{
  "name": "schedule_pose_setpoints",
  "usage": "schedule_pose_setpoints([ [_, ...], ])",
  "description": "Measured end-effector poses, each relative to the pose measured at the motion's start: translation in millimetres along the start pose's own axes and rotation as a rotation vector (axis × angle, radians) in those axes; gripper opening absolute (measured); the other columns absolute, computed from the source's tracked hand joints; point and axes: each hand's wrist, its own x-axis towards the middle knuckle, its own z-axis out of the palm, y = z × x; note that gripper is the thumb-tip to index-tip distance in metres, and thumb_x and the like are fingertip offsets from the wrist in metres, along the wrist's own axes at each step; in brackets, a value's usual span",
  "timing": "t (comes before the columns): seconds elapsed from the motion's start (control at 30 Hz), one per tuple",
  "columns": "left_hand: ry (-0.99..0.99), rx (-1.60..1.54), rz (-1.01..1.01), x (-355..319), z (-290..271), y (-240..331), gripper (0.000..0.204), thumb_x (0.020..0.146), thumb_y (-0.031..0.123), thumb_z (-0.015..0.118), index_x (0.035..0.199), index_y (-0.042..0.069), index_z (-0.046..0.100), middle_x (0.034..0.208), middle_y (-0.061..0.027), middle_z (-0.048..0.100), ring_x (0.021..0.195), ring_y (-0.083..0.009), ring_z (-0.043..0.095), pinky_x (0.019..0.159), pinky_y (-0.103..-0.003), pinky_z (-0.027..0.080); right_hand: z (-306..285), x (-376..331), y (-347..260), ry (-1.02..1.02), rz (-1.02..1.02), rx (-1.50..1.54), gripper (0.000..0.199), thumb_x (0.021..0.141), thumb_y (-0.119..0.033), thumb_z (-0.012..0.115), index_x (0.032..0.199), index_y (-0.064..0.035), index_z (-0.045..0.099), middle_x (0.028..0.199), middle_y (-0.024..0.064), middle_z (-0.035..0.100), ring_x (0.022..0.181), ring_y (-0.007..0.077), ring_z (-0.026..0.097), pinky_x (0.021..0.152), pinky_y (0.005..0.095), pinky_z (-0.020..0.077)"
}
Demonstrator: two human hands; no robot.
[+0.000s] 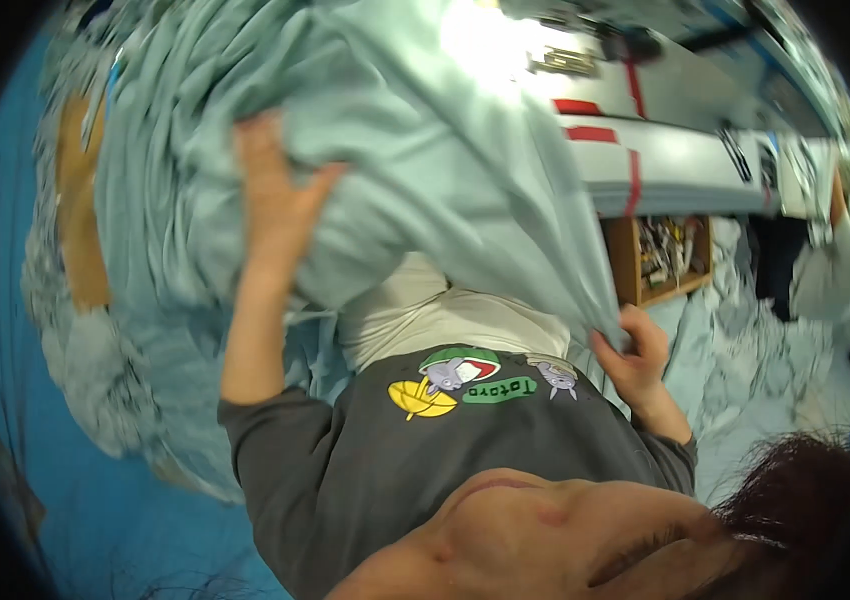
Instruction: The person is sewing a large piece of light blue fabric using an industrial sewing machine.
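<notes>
A large pale blue-green cloth (pixel 425 150) spreads in loose folds across my lap and up over the work table. My left hand (pixel 280 195) lies on top of it, fingers and thumb apart, slightly smeared by motion. Lower right, my right hand (pixel 637 352) pinches the edge of the cloth between thumb and fingers, and the fabric runs taut from there up to the left. A small metal fitting (pixel 563 62) sits beside a bright lamp glare at the far edge of the cloth.
The white table (pixel 685 160) bears red tape strips. Below it, a wooden drawer (pixel 710 265) holds small tools and other items. More pale cloth (pixel 100 370) is heaped at the left, near a brown board (pixel 80 220), over a blue floor (pixel 5 300). Another person (pixel 830 275) is at the far right.
</notes>
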Motion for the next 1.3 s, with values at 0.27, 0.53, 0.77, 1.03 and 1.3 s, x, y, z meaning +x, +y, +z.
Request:
schedule_pose_setpoints([
  [0.27,0.149,0.046,0.134,0.8,7.6,-40.1,0.056,0.076,0.026,0.075,0.122,0.005,0.052,0.112,-0.0125,0.059,0.100,-0.0307,0.058,0.083,-0.037,0.047,16.2,-2.4,-0.5,0.148,-0.386,-0.150,0.030,0.053,0.006,0.072,0.077,-0.0019,0.055,0.063,0.0088,0.052,0.052,0.0247,0.052,0.044,0.0332,0.0378],
  [0.53,0.106,-0.024,0.142,54.9,17.1,-41.2,0.045,0.075,0.021,0.076,0.111,0.001,0.058,0.105,-0.0129,0.061,0.095,-0.0307,0.060,0.081,-0.036,0.047,22.4,36.2,8.1,0.129,-0.428,-0.131,0.031,0.053,0.008,0.071,0.079,-0.0011,0.056,0.065,0.0088,0.055,0.053,0.0250,0.055,0.045,0.0330,0.0412],
  [0.77,0.127,-0.085,0.187,84.5,20.2,-54.6,0.041,0.076,0.017,0.076,0.109,0.000,0.060,0.103,-0.0144,0.063,0.094,-0.0295,0.061,0.084,-0.034,0.047,26.8,73.0,11.4,0.147,-0.508,-0.121,0.031,0.054,0.007,0.071,0.079,-0.0015,0.056,0.064,0.0085,0.056,0.051,0.0236,0.055,0.043,0.0313,0.0417],
  [1.03,0.132,-0.034,0.139,122.3,26.0,-57.5,0.039,0.078,0.019,0.075,0.109,0.002,0.061,0.102,-0.0112,0.063,0.093,-0.0256,0.062,0.083,-0.031,0.046,30.3,116.1,23.3,0.121,-0.536,-0.139,0.028,0.056,0.004,0.070,0.080,-0.0024,0.057,0.065,0.0082,0.056,0.051,0.0230,0.056,0.043,0.0314,0.0429],
  [1.3,0.124,-0.026,0.130,142.8,31.8,-60.1,0.037,0.079,0.023,0.074,0.109,0.004,0.062,0.102,-0.0094,0.063,0.094,-0.0241,0.062,0.083,-0.031,0.046,33.5,153.1,29.9,0.099,-0.536,-0.179,0.032,0.057,0.003,0.070,0.085,-0.0042,0.057,0.070,0.0072,0.056,0.055,0.0222,0.056,0.044,0.0309,0.0437],
])
